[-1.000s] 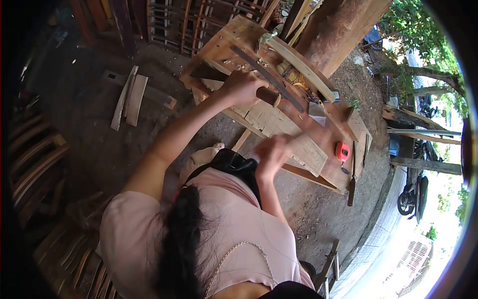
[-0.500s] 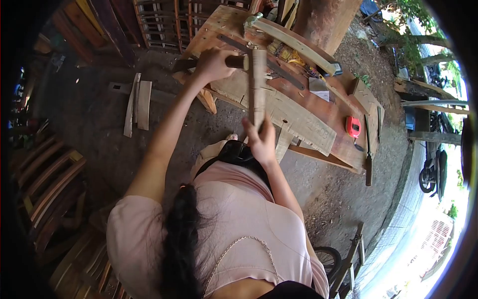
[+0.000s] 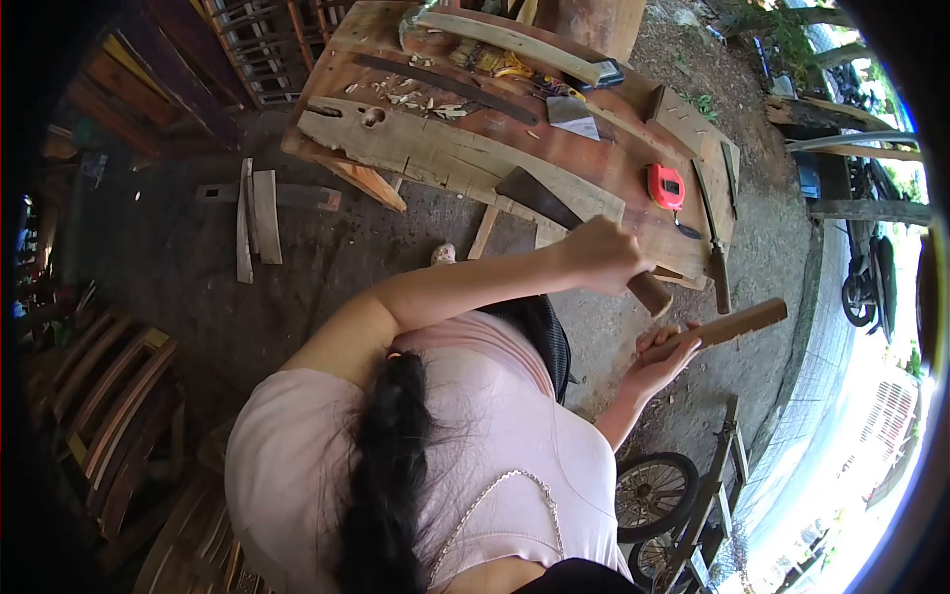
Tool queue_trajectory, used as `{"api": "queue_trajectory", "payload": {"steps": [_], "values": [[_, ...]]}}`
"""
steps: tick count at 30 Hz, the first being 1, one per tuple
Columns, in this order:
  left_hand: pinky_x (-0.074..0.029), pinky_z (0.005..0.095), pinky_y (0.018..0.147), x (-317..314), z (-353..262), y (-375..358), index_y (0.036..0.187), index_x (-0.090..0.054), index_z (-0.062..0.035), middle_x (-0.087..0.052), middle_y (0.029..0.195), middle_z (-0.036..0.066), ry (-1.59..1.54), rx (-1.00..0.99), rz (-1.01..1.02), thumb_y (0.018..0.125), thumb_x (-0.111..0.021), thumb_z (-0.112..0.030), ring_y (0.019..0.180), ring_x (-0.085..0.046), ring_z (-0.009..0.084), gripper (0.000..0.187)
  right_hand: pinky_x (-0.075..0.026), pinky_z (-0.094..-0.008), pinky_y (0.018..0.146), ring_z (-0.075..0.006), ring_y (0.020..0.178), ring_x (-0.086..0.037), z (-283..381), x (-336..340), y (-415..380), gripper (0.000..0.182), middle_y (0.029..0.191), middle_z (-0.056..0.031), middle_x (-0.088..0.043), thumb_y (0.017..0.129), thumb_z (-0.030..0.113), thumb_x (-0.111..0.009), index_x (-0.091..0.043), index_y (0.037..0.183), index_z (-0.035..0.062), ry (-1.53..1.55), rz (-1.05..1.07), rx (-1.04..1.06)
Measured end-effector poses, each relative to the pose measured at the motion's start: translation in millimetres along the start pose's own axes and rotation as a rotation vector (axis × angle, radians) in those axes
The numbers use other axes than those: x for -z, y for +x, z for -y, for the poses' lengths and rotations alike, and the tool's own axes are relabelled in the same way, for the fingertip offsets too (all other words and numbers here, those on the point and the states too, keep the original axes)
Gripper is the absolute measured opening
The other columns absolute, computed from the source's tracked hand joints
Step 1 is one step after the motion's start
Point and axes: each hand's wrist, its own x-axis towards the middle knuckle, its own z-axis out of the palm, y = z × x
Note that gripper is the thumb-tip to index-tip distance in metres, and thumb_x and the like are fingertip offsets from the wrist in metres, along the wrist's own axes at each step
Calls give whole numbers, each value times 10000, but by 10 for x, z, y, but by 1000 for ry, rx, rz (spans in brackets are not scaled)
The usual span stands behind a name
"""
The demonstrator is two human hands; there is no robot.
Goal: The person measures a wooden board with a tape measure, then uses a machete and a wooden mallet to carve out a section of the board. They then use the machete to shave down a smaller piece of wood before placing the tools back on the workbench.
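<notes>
Both hands have left the workbench (image 3: pixel 633 168): the left hand (image 3: pixel 599 255) carries the cleaver (image 3: pixel 554 213), the right hand (image 3: pixel 661 358) the wooden stick (image 3: pixel 727 325).

The place is an open-air woodworking shop on a dirt floor (image 3: pixel 198 267). A rough wooden tabletop (image 3: pixel 594 163) carries planks, wood shavings (image 3: pixel 416 94), a red tape measure (image 3: pixel 665 185) and a chisel (image 3: pixel 714 259). Stacked curved wooden parts (image 3: pixel 109 396) stand at one side. Trees (image 3: pixel 792 30) and a parked motorbike (image 3: pixel 866 267) show beyond.
</notes>
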Motion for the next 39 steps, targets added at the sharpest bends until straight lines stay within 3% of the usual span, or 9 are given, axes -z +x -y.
{"api": "queue_trajectory", "payload": {"steps": [5,7,12,17,19,27,29,31,39], "values": [[-475,374,480,-397,-60,170,759,-631,-157,-595,564,69,60,23,106,598,-635,-192,533,-619,247,164,-289,-201,383,-66,427,-339,211,452,-9,363,566,13,-370,934,457,-365,-423,1036,114,65,-162,-47],[-478,378,484,-362,8,198,756,-629,-156,-597,571,72,44,53,113,607,-628,-192,534,-618,251,153,-322,-197,408,-70,436,-355,489,645,60,463,567,-1,-374,913,523,-348,-403,1024,78,-241,-330,109],[-482,383,502,-201,172,227,716,-616,-145,-598,581,70,65,170,-43,578,-654,-207,547,-618,253,156,-355,-186,438,-55,451,-394,1027,878,333,486,525,19,-355,917,554,-256,-415,893,96,-41,-606,578],[-489,379,527,-153,257,208,718,-614,-146,-608,592,64,115,239,-47,568,-664,-189,577,-628,249,164,-346,-215,389,-80,450,-396,7,29,-110,352,558,10,-416,910,453,-431,-426,942,103,75,-246,356],[-490,381,527,-74,399,143,732,-619,-150,-609,591,64,168,267,-58,566,-665,-188,578,-629,251,176,-287,-219,350,-65,404,-333,-239,-10,-285,371,552,16,-387,915,401,-451,-395,1071,69,-337,374,-223],[-495,383,528,262,689,-81,796,-642,-170,-605,576,53,235,345,-81,584,-658,-192,559,-623,261,213,-302,-207,350,-42,406,-376,172,-439,152,301,548,39,-408,916,373,-455,-446,950,75,349,-247,349],[-495,382,533,295,784,-124,794,-643,-171,-608,584,55,245,390,-51,590,-659,-195,563,-623,260,206,-298,-207,348,-46,405,-385,-562,-380,-111,208,546,32,-413,913,285,-487,-455,920,80,-362,395,91],[-495,381,537,350,881,-211,792,-644,-173,-610,592,58,252,427,-12,596,-659,-198,567,-623,259,199,-290,-204,350,-52,400,-374,-178,-670,-338,161,544,32,-406,893,219,-528,-447,906,81,-379,560,-257],[-509,397,593,762,1050,-458,825,-662,-172,-631,632,82,301,442,-123,620,-641,-215,613,-641,256,210,-290,-196,377,-49,442,-370,-51,-1107,-122,227,557,43,-390,895,304,-515,-445,785,118,344,-144,216]]}}
